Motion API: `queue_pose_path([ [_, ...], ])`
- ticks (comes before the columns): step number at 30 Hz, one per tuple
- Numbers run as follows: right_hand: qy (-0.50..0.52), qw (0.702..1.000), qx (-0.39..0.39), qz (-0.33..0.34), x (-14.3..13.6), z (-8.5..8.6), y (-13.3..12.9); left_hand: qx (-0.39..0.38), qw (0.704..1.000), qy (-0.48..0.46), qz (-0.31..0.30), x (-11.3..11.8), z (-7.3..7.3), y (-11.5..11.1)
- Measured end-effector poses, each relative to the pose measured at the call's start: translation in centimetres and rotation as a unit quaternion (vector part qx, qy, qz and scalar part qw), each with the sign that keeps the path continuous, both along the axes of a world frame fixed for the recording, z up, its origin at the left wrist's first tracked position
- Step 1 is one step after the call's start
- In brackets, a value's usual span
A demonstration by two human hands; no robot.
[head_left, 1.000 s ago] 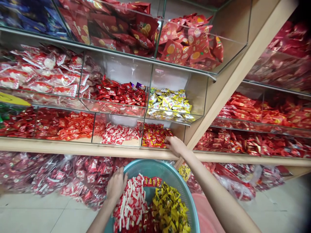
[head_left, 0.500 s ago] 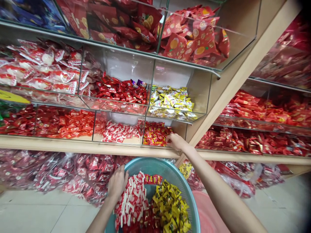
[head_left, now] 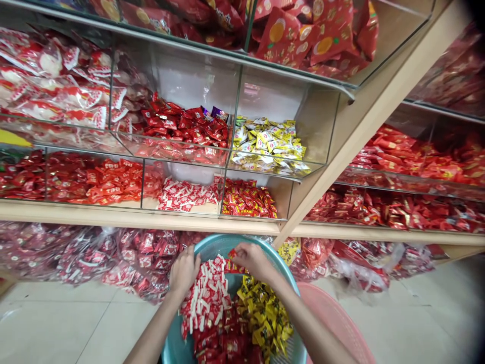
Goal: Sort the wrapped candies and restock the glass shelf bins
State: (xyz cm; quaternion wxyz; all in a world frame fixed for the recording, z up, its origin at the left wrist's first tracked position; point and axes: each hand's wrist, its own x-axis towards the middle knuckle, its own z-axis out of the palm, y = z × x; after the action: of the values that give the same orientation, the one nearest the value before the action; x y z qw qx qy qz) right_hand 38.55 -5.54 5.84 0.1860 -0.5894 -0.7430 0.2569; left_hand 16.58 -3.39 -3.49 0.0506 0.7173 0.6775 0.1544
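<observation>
your right hand (head_left: 253, 260) has come back from the far shelf bin (head_left: 248, 199) and now pinches red candies (head_left: 232, 253) in the teal basket (head_left: 282, 268). your left hand (head_left: 184, 270) grips the basket's left rim, so another handful looks underway.

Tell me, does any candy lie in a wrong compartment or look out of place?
Yes. Two purple packets sit at the back of the red candy in the middle compartment, the only purple among the red, so they look misplaced. Nothing has spilled on the floor.

Both hands (head_left: 184, 270) (head_left: 253, 260) low, close together, fingers curled.
</observation>
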Motion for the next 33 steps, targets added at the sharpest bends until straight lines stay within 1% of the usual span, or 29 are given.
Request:
queue_pose_path([
  [2, -0.071, 0.995, -0.057, -0.043, -1.0, -4.4, 0.1, 0.002, 1.000, -0.008, -0.003, 0.0, -0.1, 0.0],
  [3, -0.099, 0.991, -0.071, -0.059, -1.4, -6.1, 0.2, 0.005, 1.000, -0.010, -0.004, -0.1, -0.2, 0.0],
  [4, -0.123, 0.986, -0.085, -0.070, -1.7, -7.5, 0.3, 0.008, 1.000, -0.010, -0.005, -0.1, -0.3, 0.1],
  [5, -0.143, 0.982, -0.094, -0.082, -1.9, -8.5, 0.5, 0.011, 1.000, -0.010, -0.006, -0.1, -0.4, 0.1],
  [7, -0.170, 0.974, -0.108, -0.100, -2.2, -9.7, 0.7, 0.012, 1.000, -0.011, -0.002, -0.2, -0.6, 0.2],
  [11, -0.193, 0.968, -0.118, -0.111, -2.1, -10.7, 1.0, 0.011, 1.000, -0.021, -0.001, -0.2, -0.9, 0.2],
  [17, -0.206, 0.966, -0.123, -0.100, -2.4, -11.8, 0.7, 0.014, 1.000, -0.006, -0.004, -0.1, -0.5, 0.1],
  [21, -0.217, 0.963, -0.122, -0.105, -2.8, -11.8, 0.2, 0.006, 1.000, -0.010, -0.003, -0.2, -0.5, 0.1],
  [29, -0.225, 0.960, -0.120, -0.115, -3.3, -12.0, -0.6, 0.022, 1.000, -0.015, -0.004, -0.3, -1.4, 0.4],
  [33, -0.221, 0.962, -0.114, -0.112, -3.7, -11.8, -0.8, 0.021, 1.000, -0.014, -0.005, -0.3, -1.2, 0.3],
])
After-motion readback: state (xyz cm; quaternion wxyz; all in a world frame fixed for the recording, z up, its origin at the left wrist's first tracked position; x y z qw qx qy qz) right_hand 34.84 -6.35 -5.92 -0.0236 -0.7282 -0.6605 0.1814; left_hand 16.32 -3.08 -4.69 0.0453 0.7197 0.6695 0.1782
